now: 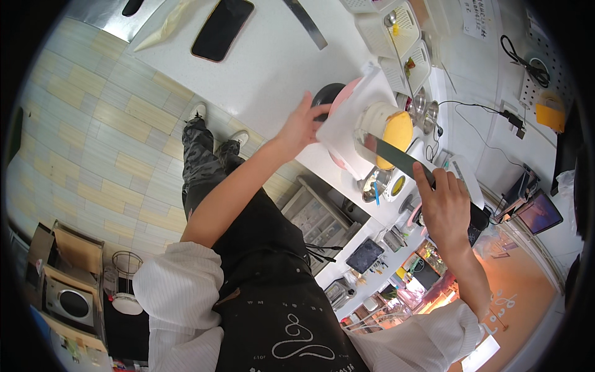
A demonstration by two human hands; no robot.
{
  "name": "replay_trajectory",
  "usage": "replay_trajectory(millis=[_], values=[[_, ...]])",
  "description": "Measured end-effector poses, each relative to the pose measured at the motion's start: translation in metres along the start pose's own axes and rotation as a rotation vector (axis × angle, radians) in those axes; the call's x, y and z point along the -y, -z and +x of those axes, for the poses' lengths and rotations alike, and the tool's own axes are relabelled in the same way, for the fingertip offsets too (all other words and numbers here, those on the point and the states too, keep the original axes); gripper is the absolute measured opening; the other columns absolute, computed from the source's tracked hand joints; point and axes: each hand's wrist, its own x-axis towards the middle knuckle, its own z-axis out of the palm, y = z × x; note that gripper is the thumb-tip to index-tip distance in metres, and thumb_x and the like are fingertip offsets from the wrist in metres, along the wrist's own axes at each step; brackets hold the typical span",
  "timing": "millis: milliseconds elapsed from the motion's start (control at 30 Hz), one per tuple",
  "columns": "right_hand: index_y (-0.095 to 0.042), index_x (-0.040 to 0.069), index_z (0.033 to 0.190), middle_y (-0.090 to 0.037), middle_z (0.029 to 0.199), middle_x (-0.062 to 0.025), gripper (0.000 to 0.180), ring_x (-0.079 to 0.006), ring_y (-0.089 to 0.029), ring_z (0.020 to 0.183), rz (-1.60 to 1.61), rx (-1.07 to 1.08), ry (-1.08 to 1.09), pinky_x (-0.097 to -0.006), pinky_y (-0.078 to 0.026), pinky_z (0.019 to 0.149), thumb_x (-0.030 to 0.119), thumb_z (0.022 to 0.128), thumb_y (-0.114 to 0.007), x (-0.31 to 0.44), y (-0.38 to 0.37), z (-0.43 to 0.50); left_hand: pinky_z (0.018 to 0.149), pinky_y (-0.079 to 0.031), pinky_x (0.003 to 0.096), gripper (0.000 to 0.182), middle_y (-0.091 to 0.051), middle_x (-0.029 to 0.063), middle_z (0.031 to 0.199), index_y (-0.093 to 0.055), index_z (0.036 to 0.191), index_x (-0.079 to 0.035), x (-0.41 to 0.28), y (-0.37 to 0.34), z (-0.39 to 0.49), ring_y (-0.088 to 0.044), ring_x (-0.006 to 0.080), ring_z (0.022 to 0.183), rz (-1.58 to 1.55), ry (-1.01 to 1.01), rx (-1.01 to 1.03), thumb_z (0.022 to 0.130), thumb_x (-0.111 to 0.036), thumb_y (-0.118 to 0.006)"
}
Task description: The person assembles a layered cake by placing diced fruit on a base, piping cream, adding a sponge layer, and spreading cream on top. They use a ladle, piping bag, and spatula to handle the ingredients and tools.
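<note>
A round cake with a yellow top layer and cream around its side stands on a white square board, over a pink turntable. My right hand grips the handle of a long spatula or knife, index finger along it; its blade lies against the cake's side, with pale cream near its tip. My left hand, fingers spread, is at the near left edge of the board and turntable, beside a round black object. Whether its fingertips touch the turntable I cannot tell.
A phone, a cream-filled piping bag and a metal strip lie on the white counter. White perforated baskets stand along the wall. A metal bowl with a blue-handled tool sits right beside the turntable. Cables hang near the wall.
</note>
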Motion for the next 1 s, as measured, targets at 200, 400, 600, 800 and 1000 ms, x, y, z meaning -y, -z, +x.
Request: replay_trajectory(millis=[200, 400, 600, 800, 1000], values=[[-0.067, 0.009, 0.123, -0.051, 0.081, -0.0033, 0.040, -0.0197, -0.055, 0.075, 0.029, -0.016, -0.009, -0.0333, -0.048, 0.067, 0.006, 0.084, -0.065, 0.002, 0.000, -0.002, 0.117, -0.036, 0.0429, 0.084, -0.050, 0.0232, 0.150, -0.038, 0.156, -0.007, 0.022, -0.003, -0.008, -0.053, 0.0312, 0.134, -0.055, -0.089, -0.063, 0.104, -0.070, -0.022], [-0.066, 0.008, 0.124, -0.050, 0.081, -0.0037, 0.040, -0.0199, -0.054, 0.075, 0.020, -0.012, 0.009, -0.0331, -0.047, 0.066, 0.005, 0.084, -0.065, 0.003, 0.001, -0.003, 0.117, -0.034, 0.0399, 0.082, -0.059, 0.0211, 0.141, -0.037, 0.157, -0.007, -0.002, 0.006, -0.001, -0.056, 0.0271, 0.131, -0.038, -0.039, 0.014, 0.104, -0.069, -0.023], [-0.064, 0.007, 0.131, -0.054, 0.090, -0.0083, 0.049, -0.0236, -0.056, 0.077, 0.080, 0.067, -0.015, -0.0368, -0.049, 0.067, 0.001, 0.082, -0.062, 0.007, 0.001, -0.007, 0.114, -0.039, 0.0416, 0.083, -0.065, 0.0206, 0.132, -0.042, 0.153, -0.006, 0.016, -0.003, -0.009, -0.061, 0.0291, 0.124, -0.017, -0.069, -0.101, 0.103, -0.070, -0.023], [-0.065, 0.006, 0.130, -0.053, 0.088, -0.0079, 0.048, -0.0237, -0.055, 0.076, 0.072, 0.074, 0.005, -0.0377, -0.048, 0.065, 0.001, 0.082, -0.063, 0.010, -0.006, -0.016, 0.116, -0.036, 0.0430, 0.079, -0.058, 0.0219, 0.142, -0.041, 0.155, -0.008, -0.009, 0.003, -0.005, -0.057, 0.0300, 0.129, -0.134, -0.087, 0.023, 0.105, -0.067, -0.025], [-0.066, 0.006, 0.129, -0.053, 0.087, -0.0082, 0.047, -0.0241, -0.055, 0.077, 0.099, 0.099, -0.003, -0.0373, -0.047, 0.066, 0.004, 0.082, -0.064, 0.015, -0.025, -0.038, 0.117, -0.033, 0.0449, 0.080, -0.050, 0.0226, 0.150, -0.038, 0.156, -0.005, -0.002, -0.005, -0.005, -0.050, 0.0310, 0.138, -0.135, -0.137, -0.028, 0.105, -0.066, -0.025]])
